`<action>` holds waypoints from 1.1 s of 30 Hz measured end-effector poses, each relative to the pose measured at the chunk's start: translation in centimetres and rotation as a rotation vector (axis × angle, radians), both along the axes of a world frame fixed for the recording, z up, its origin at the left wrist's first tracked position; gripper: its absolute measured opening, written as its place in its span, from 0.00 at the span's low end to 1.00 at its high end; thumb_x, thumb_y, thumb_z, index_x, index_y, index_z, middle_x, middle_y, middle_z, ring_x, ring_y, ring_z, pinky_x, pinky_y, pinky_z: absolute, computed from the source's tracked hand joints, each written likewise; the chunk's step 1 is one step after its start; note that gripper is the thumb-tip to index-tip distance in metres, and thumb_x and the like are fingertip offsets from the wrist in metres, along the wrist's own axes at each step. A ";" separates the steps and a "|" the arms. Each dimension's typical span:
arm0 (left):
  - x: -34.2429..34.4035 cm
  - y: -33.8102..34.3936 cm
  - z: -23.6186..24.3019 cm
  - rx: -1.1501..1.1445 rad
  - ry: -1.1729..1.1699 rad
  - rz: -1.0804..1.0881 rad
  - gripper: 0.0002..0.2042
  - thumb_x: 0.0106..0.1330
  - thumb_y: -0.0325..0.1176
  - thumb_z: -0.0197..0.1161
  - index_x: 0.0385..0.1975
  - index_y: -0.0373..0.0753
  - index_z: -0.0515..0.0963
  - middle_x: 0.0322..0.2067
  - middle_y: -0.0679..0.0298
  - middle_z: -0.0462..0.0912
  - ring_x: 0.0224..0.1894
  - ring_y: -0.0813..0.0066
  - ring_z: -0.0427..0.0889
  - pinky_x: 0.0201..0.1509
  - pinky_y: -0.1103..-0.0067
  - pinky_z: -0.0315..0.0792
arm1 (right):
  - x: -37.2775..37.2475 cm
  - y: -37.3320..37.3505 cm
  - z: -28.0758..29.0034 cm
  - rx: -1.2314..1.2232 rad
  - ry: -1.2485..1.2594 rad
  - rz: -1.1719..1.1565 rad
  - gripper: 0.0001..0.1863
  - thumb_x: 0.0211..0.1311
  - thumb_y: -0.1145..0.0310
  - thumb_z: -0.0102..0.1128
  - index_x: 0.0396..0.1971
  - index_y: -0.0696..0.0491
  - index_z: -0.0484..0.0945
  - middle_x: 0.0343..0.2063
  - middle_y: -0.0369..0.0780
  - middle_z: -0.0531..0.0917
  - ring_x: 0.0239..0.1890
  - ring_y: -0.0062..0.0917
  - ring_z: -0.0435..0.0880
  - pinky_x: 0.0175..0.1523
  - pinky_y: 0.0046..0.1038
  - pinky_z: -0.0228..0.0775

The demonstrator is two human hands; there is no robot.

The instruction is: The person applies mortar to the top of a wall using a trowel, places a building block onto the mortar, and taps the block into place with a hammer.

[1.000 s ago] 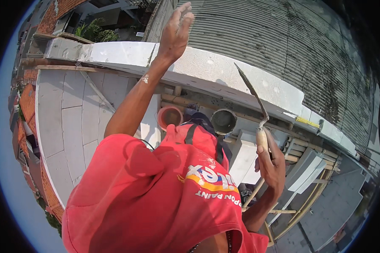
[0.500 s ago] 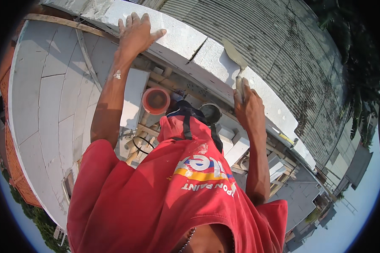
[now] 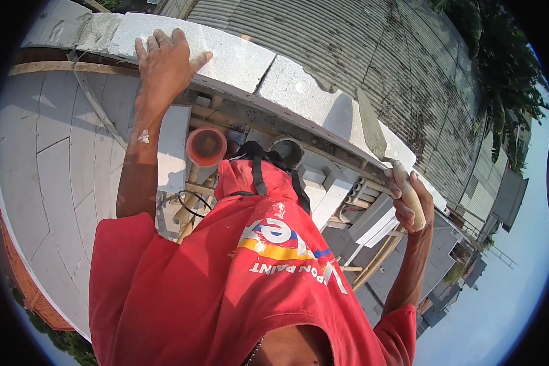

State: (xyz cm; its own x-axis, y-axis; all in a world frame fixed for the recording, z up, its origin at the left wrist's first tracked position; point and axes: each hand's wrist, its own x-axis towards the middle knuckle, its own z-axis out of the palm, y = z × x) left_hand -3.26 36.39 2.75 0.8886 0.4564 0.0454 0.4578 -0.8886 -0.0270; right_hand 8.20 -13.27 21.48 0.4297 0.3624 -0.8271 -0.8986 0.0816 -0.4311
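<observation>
A row of white lightweight blocks forms a wall top that curves across the upper part of the view. My left hand (image 3: 165,64) lies with fingers spread on the top of one block (image 3: 229,55), to the left of a dark joint. To the right of that joint is another white block (image 3: 296,85), with grey mortar (image 3: 323,82) along its far edge. My right hand (image 3: 413,201) is wrapped round the pale handle of a trowel (image 3: 370,125). The trowel's mortar-smeared blade points away from me over the wall's right part; whether it touches the block I cannot tell.
Beyond the wall slopes a corrugated roof (image 3: 323,36). Below, on my side, are an orange bucket (image 3: 206,146), a dark bucket (image 3: 287,152), loose white blocks (image 3: 332,195) and bamboo poles. A grey block wall (image 3: 61,158) stands at left, with a wooden strip (image 3: 73,67) along its top.
My right hand has moved right and toward me with the trowel, lifting the blade and turning it. My left hand stays on the block, while the whole view has shifted a little.
</observation>
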 end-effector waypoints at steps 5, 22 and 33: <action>0.2 -0.4 0.7 0.004 -0.028 -0.028 0.40 0.68 0.62 0.61 0.60 0.25 0.73 0.57 0.24 0.73 0.65 0.30 0.71 0.73 0.39 0.50 | 1.6 1.1 -5.2 0.016 0.096 0.092 0.26 0.80 0.54 0.45 0.59 0.64 0.68 0.29 0.42 0.75 0.08 0.16 0.68 0.07 0.16 0.63; 0.3 -1.1 2.1 0.018 0.112 0.059 0.46 0.65 0.70 0.57 0.64 0.28 0.70 0.59 0.31 0.74 0.67 0.39 0.71 0.73 0.40 0.51 | 12.4 -16.2 -8.9 -1.004 -1.420 1.285 0.25 0.64 0.65 0.68 0.58 0.56 0.76 0.52 0.49 0.80 0.54 0.46 0.78 0.59 0.43 0.71; -0.4 -4.3 2.9 -0.031 0.209 0.094 0.48 0.63 0.71 0.57 0.65 0.27 0.69 0.60 0.30 0.72 0.68 0.37 0.70 0.74 0.40 0.51 | 25.1 -6.5 -17.8 -0.404 -2.093 1.505 0.23 0.68 0.75 0.62 0.63 0.53 0.74 0.52 0.46 0.80 0.51 0.43 0.77 0.57 0.43 0.68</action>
State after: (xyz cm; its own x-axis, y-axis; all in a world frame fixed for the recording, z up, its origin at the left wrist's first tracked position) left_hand -3.65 32.14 5.64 0.8306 0.5361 -0.1504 0.5261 -0.8441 -0.1033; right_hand 33.35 -19.75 3.72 0.1005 0.9943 -0.0364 0.9764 -0.1056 -0.1884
